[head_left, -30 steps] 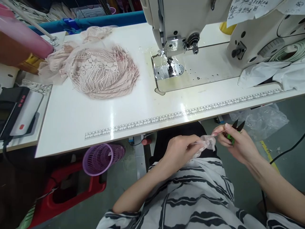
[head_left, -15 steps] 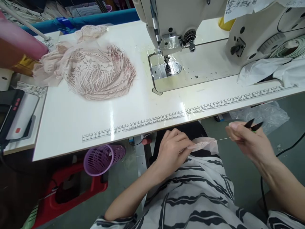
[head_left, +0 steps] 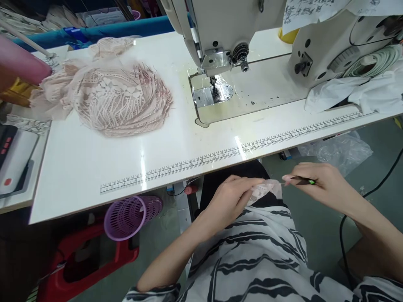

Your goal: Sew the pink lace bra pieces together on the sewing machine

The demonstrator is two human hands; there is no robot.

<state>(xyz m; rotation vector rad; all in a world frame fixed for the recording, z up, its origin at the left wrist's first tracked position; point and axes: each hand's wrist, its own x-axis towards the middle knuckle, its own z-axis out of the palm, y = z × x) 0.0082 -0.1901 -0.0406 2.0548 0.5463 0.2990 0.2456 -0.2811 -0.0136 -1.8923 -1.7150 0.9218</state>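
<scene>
Your left hand (head_left: 231, 197), lower centre of the frame, pinches the lace piece (head_left: 266, 189) over your lap, fingers closed on its left end. Just right, your right hand (head_left: 325, 186) grips snips (head_left: 302, 180), tips at the lace's edge. It looks like thread trimming; keep the blades off the lace.

White table (head_left: 94, 163) with a black ruler scale (head_left: 220, 155) along its front edge; pale pink lace pile (head_left: 119, 100), openwork floral pattern, near the far left corner; cream sewing machine (head_left: 239, 21); pale pink lace piece (head_left: 267, 189); black snips (head_left: 302, 180), green grip; purple mesh basket (head_left: 132, 212); white garment (head_left: 258, 256), black stripes
</scene>
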